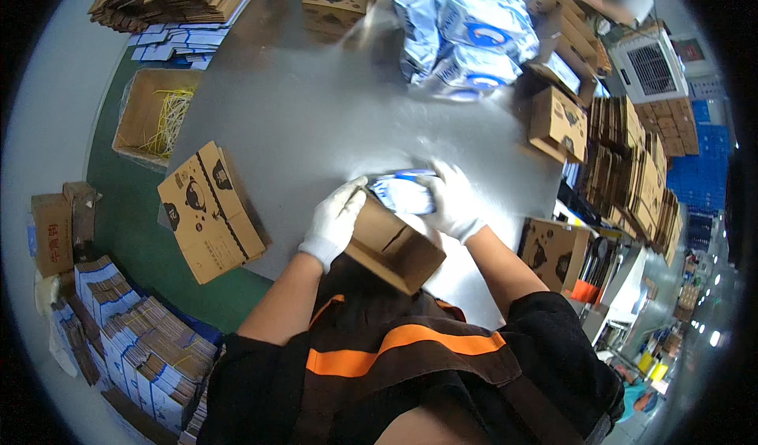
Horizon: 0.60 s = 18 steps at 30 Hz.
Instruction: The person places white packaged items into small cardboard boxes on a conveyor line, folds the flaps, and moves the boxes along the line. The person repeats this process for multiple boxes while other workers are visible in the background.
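A: Holding a small brown cardboard box (392, 245) near my chest, I have my left hand (335, 217) in a white glove wrapped around its left upper edge, fingers curled over the rim.

B: And the right hand?

A: My right hand (452, 200), also gloved, grips a blue and white foil pouch (403, 192) at the box's open far end. The pouch sits right at the mouth; I cannot tell how deep it goes in.

B: What lies around you?

A: The box hovers over the near edge of a grey metal table (316, 121). A flat printed carton (210, 212) lies at the left, partly over the table edge. A heap of the same pouches (466, 34) lies far on the right, with folded cartons (558, 123) beside it. On the green floor at the left stands an open box with yellow straps (155, 113).
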Each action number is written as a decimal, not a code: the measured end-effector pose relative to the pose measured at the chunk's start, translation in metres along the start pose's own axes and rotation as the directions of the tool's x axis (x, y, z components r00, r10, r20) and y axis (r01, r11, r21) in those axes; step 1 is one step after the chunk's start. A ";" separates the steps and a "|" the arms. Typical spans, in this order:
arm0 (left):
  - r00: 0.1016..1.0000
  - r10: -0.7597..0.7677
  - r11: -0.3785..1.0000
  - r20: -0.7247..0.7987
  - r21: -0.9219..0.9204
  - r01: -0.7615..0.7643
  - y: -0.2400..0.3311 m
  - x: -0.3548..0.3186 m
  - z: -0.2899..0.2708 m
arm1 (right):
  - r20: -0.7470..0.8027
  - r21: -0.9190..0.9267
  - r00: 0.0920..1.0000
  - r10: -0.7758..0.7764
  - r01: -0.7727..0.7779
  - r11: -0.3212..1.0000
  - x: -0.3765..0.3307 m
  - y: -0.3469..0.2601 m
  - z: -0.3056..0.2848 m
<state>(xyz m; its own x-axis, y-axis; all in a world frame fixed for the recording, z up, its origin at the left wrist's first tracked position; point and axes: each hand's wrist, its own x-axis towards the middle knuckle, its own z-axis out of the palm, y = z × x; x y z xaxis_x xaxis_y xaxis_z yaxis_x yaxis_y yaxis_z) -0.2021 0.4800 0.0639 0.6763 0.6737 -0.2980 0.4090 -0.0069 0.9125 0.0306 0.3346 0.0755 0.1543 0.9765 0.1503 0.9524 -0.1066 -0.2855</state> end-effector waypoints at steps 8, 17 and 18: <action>0.995 -0.039 0.987 0.097 -0.150 0.053 0.022 -0.025 0.076 | -0.064 0.761 0.630 0.774 -0.471 0.446 -0.134 0.007 -0.094; 0.978 -0.063 0.934 0.197 -0.334 0.127 -0.004 -0.021 0.136 | -0.110 0.146 0.932 0.346 -0.329 0.933 -0.200 -0.066 -0.077; 0.966 -0.103 0.923 0.236 -0.339 0.181 0.011 -0.027 0.134 | -0.110 0.141 0.928 0.355 -0.339 0.930 -0.203 -0.068 -0.079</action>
<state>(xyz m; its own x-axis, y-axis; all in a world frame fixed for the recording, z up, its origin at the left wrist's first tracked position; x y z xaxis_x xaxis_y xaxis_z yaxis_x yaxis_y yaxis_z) -0.1334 0.3623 0.0447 0.7560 0.4774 -0.4477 0.2919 0.3663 0.8835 -0.0449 0.1288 0.1390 0.5102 0.8481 0.1428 0.7966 -0.4035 -0.4501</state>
